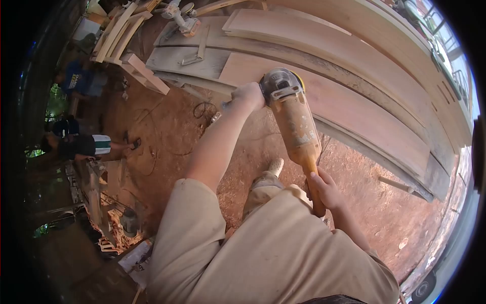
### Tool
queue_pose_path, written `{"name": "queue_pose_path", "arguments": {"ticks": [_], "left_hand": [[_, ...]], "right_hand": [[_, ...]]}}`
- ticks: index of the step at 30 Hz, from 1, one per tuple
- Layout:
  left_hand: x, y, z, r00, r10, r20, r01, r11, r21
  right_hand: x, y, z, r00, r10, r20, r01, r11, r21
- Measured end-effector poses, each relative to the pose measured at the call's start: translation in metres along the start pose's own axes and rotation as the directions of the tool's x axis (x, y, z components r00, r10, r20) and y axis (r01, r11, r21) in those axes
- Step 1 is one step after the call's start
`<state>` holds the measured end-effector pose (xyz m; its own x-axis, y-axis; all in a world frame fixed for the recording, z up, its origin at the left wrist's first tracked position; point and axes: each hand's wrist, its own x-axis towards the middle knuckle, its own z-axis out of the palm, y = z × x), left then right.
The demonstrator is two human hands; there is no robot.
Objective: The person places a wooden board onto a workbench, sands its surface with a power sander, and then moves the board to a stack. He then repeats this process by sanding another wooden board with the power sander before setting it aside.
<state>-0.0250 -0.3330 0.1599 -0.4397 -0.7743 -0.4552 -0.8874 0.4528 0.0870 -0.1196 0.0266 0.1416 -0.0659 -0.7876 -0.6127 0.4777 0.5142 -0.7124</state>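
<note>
A large yellow and grey power tool (pixel 294 121), dusty and worn, points away from my body with its round head over the near edge of a reddish board (pixel 354 106). The fingers of my right hand (pixel 326 190) are wrapped round its rear handle. At the tool's head is my left hand (pixel 248 97), closed on its left side; the part it grips is hidden behind the hand. Whether the disc touches the board cannot be made out.
More long boards (pixel 304 30) lie behind. A cordless tool (pixel 185 23) and a small wooden square (pixel 202 43) rest at the bench's far left. Stacked curved wood (pixel 119 35) stands upper left. A person (pixel 83 146) is at the left, and a cable (pixel 202 109) lies on the ground.
</note>
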Motion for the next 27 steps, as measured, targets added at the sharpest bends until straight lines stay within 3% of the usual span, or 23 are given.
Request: {"name": "queue_pose_path", "arguments": {"ticks": [7, 9, 13, 21, 27], "left_hand": [[0.048, -0.117, -0.023, 0.992, -0.124, 0.026, 0.122, 0.991, 0.054], [0.106, -0.171, 0.0, 0.995, -0.097, 0.033, 0.088, 0.976, 0.201], [0.132, -0.189, -0.034, 0.997, -0.073, 0.034, 0.064, 0.974, 0.218], [0.208, -0.17, -0.036, 0.994, 0.055, 0.093, -0.087, 0.919, 0.385], [0.157, -0.086, -0.059, 0.975, 0.142, 0.172, -0.204, 0.877, 0.436]], "right_hand": [[0.081, -0.028, 0.084, 0.998, 0.023, 0.055, -0.016, 0.992, -0.127], [0.101, -0.041, 0.104, 0.999, 0.013, 0.052, -0.005, 0.987, -0.159], [0.14, -0.057, 0.127, 0.999, -0.034, 0.04, 0.043, 0.968, -0.246], [0.142, -0.078, 0.118, 0.998, -0.028, -0.051, 0.019, 0.984, -0.176], [0.107, -0.072, 0.1, 0.994, -0.004, -0.107, -0.008, 0.994, -0.105]]}}
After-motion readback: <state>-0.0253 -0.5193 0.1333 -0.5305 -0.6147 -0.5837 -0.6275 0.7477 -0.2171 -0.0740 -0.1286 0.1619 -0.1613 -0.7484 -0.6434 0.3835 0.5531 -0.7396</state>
